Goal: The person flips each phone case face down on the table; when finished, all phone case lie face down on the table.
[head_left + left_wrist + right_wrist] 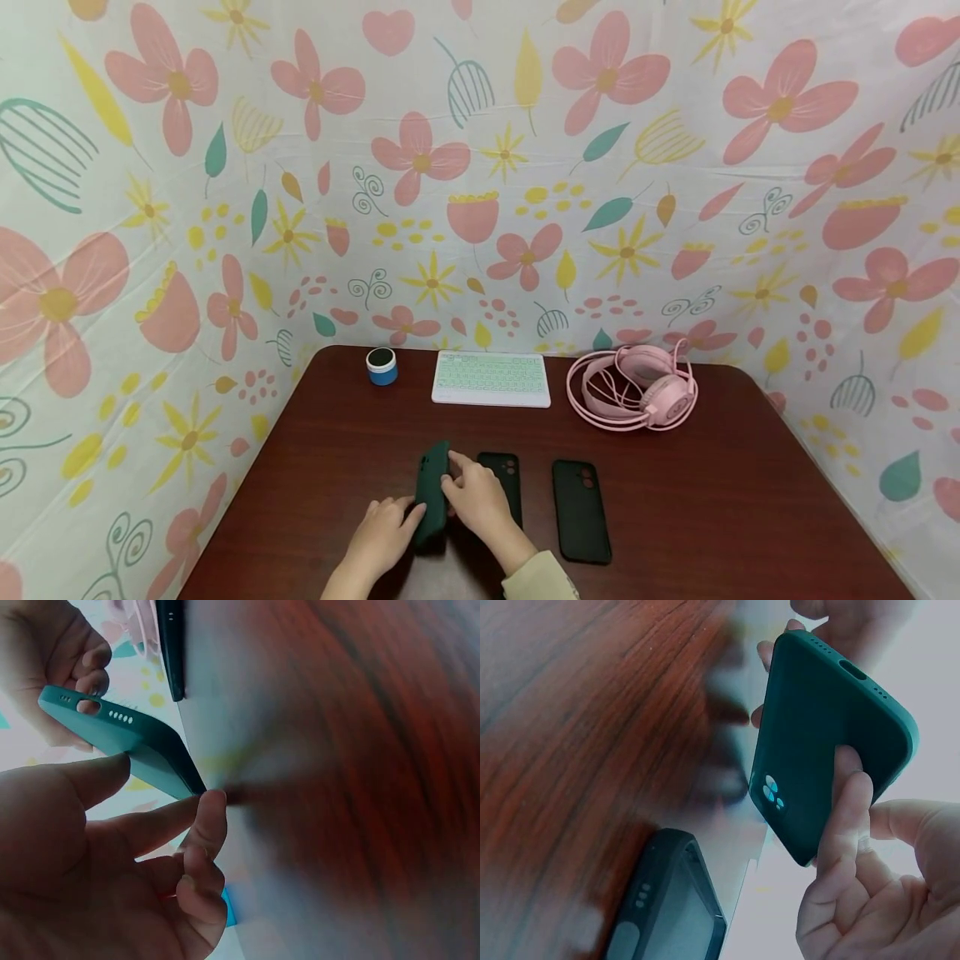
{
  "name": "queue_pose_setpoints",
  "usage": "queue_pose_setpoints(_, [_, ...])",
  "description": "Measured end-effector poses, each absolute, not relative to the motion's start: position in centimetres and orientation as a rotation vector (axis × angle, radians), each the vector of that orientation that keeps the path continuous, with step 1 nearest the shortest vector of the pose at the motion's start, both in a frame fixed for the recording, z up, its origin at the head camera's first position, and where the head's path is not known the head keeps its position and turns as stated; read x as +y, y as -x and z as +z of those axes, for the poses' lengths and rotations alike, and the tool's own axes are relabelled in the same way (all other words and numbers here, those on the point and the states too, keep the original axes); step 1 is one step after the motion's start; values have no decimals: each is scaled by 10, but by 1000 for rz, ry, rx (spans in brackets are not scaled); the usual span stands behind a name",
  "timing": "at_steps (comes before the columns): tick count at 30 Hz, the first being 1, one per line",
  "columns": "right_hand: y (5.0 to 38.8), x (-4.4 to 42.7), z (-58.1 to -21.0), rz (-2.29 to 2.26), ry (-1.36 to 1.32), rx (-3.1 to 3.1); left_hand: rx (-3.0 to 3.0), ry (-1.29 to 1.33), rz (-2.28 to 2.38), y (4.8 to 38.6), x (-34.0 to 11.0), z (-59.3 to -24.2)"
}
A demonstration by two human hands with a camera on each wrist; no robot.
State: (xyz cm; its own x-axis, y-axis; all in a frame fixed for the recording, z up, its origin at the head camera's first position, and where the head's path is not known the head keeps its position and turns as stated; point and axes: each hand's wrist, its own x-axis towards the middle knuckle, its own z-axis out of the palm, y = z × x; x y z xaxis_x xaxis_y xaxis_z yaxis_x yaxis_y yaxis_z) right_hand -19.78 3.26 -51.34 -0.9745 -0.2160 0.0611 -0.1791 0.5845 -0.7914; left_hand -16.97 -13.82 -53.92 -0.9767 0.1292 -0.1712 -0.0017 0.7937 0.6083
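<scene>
A green phone case (431, 496) stands tilted on its long edge over the table, held between both hands. My left hand (381, 533) pinches its lower left side, thumb on one face and fingers at the edge by the table in the left wrist view. The right hand (480, 498) grips the upper right side; in the right wrist view its fingers lie on the inner face of the case (802, 727), near the camera holes. Just right of it a black case (510, 479) lies partly hidden under the right hand. Another black case (582, 510) lies farther right.
Along the back of the dark wooden table (675, 500) stand a small blue and white round device (382, 367), a white keyboard with green keys (491, 379) and pink headphones (637, 387) with a coiled cable. A flowered cloth (480, 167) hangs behind.
</scene>
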Motion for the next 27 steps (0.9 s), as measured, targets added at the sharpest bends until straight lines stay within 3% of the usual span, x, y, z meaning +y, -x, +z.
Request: queue_pose_setpoints(27, [198,39,-516,-1385,320,2753,2684,-187,1380,170,-145,-530])
